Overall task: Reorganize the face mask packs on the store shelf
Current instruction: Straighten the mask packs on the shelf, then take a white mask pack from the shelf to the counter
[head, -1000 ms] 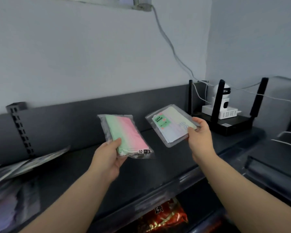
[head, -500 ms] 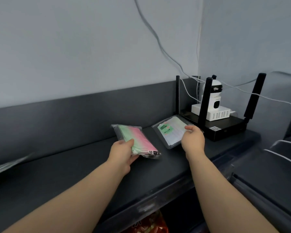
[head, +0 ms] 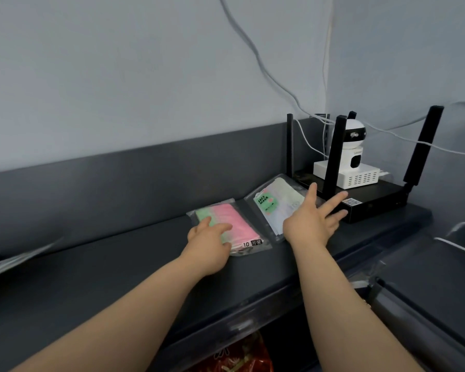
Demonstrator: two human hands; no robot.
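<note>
Two face mask packs lie flat side by side on the dark shelf. The pink and green pack is on the left, and my left hand rests on its near left part with straight fingers. The pale pack with a green "FACE MASK" label lies to its right, against the router. My right hand hovers over that pack's near right part with its fingers spread wide, holding nothing.
A black router with tall antennas stands at the shelf's right end, with a white camera on it and cables running up the wall. Plastic packs lie at the far left. Red packaging shows on the shelf below.
Both packs went from held in the air down onto the shelf. Both hands have let go and opened; the right one's fingers now spread.
</note>
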